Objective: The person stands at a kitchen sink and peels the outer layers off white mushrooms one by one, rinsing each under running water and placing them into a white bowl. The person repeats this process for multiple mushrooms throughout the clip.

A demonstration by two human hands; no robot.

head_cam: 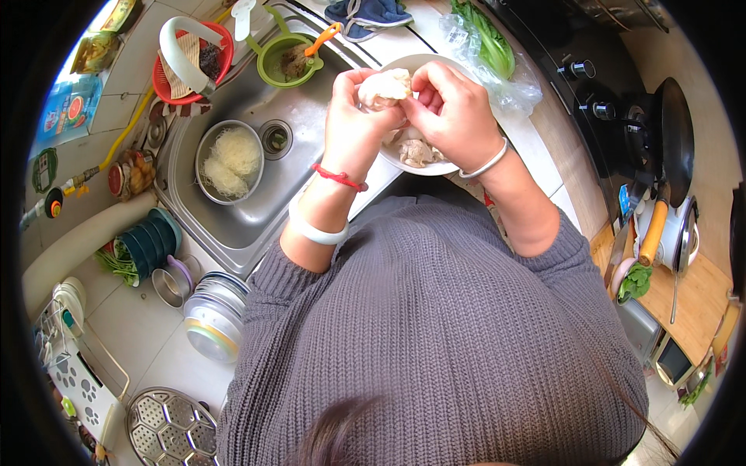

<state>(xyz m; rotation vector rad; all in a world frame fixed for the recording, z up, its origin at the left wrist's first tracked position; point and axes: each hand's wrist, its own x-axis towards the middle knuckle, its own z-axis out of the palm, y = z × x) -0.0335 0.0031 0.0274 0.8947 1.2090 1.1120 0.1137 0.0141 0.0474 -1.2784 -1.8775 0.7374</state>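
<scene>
My left hand (362, 119) grips a pale piece of meat (386, 88), which looks like cooked chicken, above a white plate (428, 169). From the right, my right hand (449, 105) pinches the edge of the same piece between thumb and fingers. More pale meat (417, 152) lies on the plate below, partly covered by my hands. A red cord and a white bangle circle my left wrist, and a silver bangle is on my right.
Left of me is a steel sink (233, 233) holding a bowl of soaked white noodles (233, 158) and a green strainer (285, 58). Bagged lettuce (489, 43) lies beyond the plate. A black gas stove (583, 105) with a wok (676, 140) stands right. Stacked bowls (217, 314) sit at lower left.
</scene>
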